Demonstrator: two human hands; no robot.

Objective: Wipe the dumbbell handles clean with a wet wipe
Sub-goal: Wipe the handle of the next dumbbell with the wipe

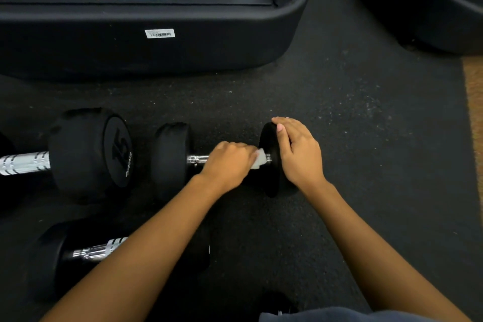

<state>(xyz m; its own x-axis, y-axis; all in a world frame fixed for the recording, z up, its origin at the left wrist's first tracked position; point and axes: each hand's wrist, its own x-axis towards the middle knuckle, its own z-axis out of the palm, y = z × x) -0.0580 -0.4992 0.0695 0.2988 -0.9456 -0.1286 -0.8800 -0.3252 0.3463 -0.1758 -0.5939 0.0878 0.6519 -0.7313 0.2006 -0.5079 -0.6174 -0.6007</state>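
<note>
A small black dumbbell point(171, 157) lies across the dark floor in the middle of the view, its chrome handle point(197, 159) partly showing. My left hand point(228, 162) is closed around the right part of that handle with a white wet wipe point(260, 159) pressed under the fingers. My right hand point(299, 150) rests over the dumbbell's right head point(269, 144), fingers curled on its top edge. A bigger dumbbell marked 15 point(88, 154) lies to the left. A third dumbbell point(94, 251) lies at the lower left, half hidden by my left forearm.
The black base of a treadmill point(146, 42) with warning stickers fills the top left. Another black machine base point(428, 0) stands at the top right. A strip of brown flooring point(474, 102) runs along the right edge of the dark rubber mat point(366, 125).
</note>
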